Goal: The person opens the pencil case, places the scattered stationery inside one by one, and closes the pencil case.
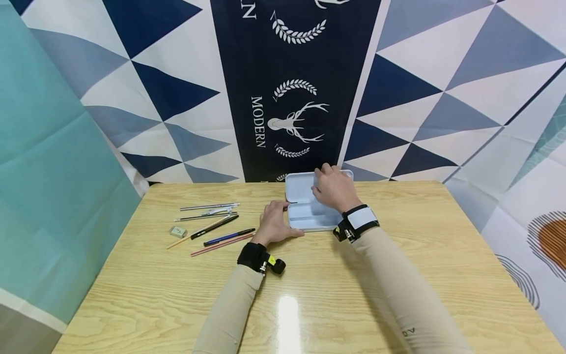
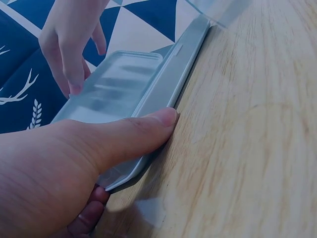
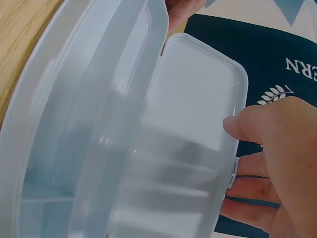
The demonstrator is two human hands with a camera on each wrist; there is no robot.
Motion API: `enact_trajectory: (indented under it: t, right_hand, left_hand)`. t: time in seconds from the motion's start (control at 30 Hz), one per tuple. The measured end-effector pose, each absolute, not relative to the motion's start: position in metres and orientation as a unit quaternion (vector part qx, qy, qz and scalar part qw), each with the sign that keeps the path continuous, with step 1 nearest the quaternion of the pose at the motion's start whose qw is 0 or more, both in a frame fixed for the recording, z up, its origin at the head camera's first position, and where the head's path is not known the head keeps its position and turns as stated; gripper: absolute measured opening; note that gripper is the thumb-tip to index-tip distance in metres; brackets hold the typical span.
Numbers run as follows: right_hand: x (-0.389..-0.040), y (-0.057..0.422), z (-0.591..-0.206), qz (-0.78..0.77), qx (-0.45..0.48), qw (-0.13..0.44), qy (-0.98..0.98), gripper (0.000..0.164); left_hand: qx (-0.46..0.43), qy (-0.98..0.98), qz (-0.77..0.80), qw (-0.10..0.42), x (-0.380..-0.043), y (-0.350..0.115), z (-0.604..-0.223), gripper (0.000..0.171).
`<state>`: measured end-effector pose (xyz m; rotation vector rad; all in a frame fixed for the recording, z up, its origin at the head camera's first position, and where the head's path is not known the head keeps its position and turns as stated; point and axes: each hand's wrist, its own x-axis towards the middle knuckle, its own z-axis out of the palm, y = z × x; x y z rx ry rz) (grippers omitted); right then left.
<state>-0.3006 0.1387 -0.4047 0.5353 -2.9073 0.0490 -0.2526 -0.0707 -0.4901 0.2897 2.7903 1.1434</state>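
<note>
A pale blue pencil case [image 1: 314,223] lies on the table with its lid [image 1: 300,187] raised and tilted back. My left hand [image 1: 273,223] grips the left end of its base, the thumb along the front edge and fingertips at the end, as the left wrist view shows. At the lid's free edge, my right hand [image 1: 334,187] holds on with the thumb on the inner face and the fingers behind the rim. The right wrist view shows the long tray [image 3: 64,124] of the case with a low divider and nothing in it.
Left of the case lie a blue pen [image 1: 229,237], a black pen [image 1: 215,227], red sticks or pencils [image 1: 221,245], several pencils [image 1: 208,206], a compass-like silver tool [image 1: 216,211] and a small eraser [image 1: 178,231]. A patterned curtain [image 1: 292,73] hangs behind the table [image 1: 336,290].
</note>
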Motion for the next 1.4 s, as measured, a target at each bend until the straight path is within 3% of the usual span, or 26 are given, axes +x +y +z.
enact_trajectory:
  t: [0.23,0.47,0.77,1.4]
  right_hand:
    - [-0.316,0.138,-0.419,0.067,0.165,0.054,-0.983,0.065]
    - [-0.358,0.157,-0.474,0.11,0.166,0.012,-0.98,0.081]
    - [-0.326,0.14,-0.445,0.141,0.12,-0.071,-0.98,0.078]
    - [-0.324,0.14,-0.447,0.135,0.118,-0.086,-0.98,0.077]
  left_hand:
    - [0.097,0.92,0.376,0.055,-0.253,-0.073,-0.49,0.099]
    - [0.101,0.918,0.379,0.059,-0.253,-0.074,-0.49,0.098]
    - [0.107,0.921,0.371,0.056,-0.254,-0.073,-0.492,0.097]
    - [0.101,0.924,0.363,0.062,-0.253,-0.072,-0.489,0.097]
